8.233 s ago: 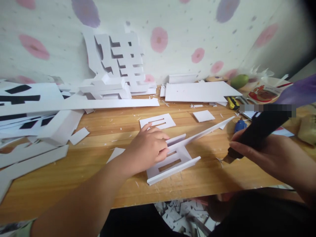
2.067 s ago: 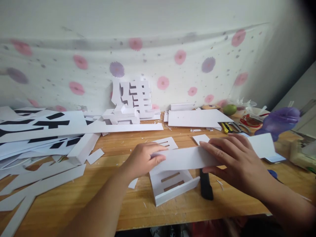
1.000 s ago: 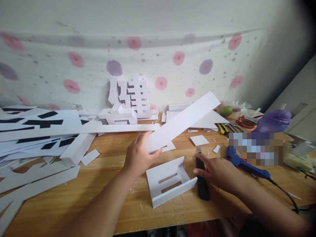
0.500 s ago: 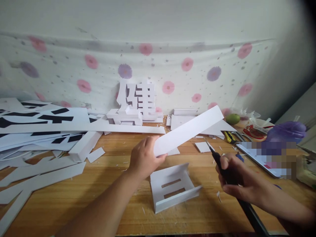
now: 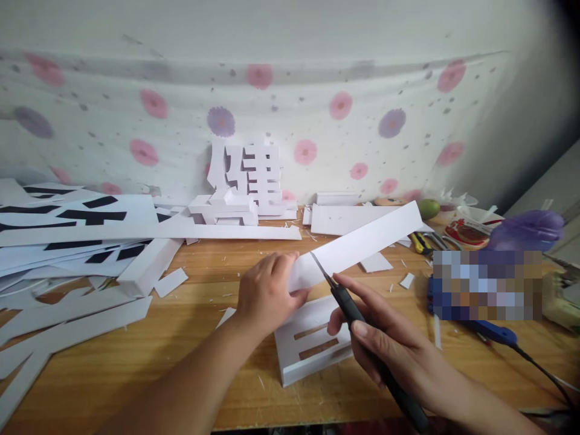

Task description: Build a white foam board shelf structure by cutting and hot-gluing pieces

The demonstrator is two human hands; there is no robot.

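My left hand point(image 5: 270, 293) is closed on the near end of a long white foam board strip point(image 5: 362, 241), which slants up to the right above the table. In my right hand point(image 5: 389, 341) is a black-handled knife point(image 5: 347, 305) with a thin pointed blade; its tip meets the strip's face close to my left fingers. Beneath both hands sits an open white folded piece point(image 5: 290, 356) with two slots in its base and raised sides. My right hand hides part of it.
White cut letter shapes point(image 5: 263, 175) stand at the back. Printed sheets and offcuts point(image 5: 104, 217) are piled on the left. To the right are a yellow utility knife point(image 5: 421, 243), a purple bag point(image 5: 521, 235) and a blue corded tool point(image 5: 492, 331). Small scraps litter the wooden table point(image 5: 181, 368).
My right hand has moved left and brought the knife tip onto the strip. The strip has shifted slightly right. The blue corded tool has come more into view.
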